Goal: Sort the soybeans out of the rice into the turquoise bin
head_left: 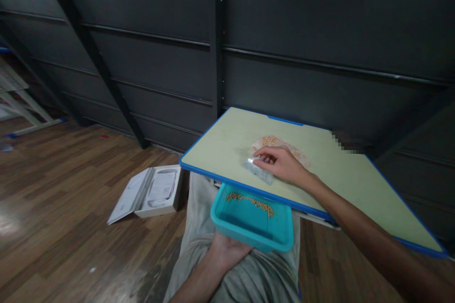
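Observation:
My left hand (229,248) supports a turquoise plastic tray (249,234) from below, over my lap, its fingers hidden under the base. Small golden beads (254,201) lie in a curved line along the tray's far side. Above the pale yellow table (216,144), my right hand (282,163) has its fingers curled, with thumb and fingertips on a clear plastic bag (261,173) near the front edge. Just beyond this hand, more golden beads (269,141) are scattered over a pinkish patch, partly covered by the hand.
The table has a blue rim (202,171), and the tray sits just under its front edge. On the wooden floor (74,189) to the left lies an opened white box (161,191). A dark panelled wall (167,57) rises behind the table. A white-legged frame (28,109) stands at far left.

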`<state>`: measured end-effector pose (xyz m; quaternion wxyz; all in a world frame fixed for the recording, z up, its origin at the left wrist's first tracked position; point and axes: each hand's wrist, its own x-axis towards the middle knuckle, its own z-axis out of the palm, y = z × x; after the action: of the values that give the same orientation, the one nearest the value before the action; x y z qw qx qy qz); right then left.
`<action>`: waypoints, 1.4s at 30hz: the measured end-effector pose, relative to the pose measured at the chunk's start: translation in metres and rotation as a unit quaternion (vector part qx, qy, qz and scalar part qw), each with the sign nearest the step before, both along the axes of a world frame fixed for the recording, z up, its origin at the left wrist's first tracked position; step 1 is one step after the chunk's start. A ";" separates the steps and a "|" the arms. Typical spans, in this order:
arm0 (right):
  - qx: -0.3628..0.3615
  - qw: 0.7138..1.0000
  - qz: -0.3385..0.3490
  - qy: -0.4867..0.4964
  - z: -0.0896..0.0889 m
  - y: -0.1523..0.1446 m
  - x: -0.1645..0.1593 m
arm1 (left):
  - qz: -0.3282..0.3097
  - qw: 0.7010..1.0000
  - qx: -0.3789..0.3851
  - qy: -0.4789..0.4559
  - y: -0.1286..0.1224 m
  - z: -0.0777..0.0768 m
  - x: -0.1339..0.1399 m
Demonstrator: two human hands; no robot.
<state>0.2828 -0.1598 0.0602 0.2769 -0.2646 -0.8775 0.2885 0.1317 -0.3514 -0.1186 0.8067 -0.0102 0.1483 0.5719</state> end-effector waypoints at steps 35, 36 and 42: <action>0.093 0.982 -0.159 0.039 0.009 0.011 0.016 | -0.019 0.997 0.074 0.020 0.001 -0.021 -0.005; 0.091 0.982 -0.160 0.042 0.009 0.012 0.017 | -0.020 0.997 0.065 0.026 0.000 -0.020 -0.006; 0.105 0.981 -0.160 0.035 0.009 0.016 0.020 | -0.022 0.997 0.062 0.029 -0.002 -0.012 -0.007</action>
<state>0.3028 -0.1436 0.0690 0.3763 -0.3604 -0.8392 0.1557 0.1251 -0.3529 -0.1303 0.8135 0.0601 0.1363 0.5622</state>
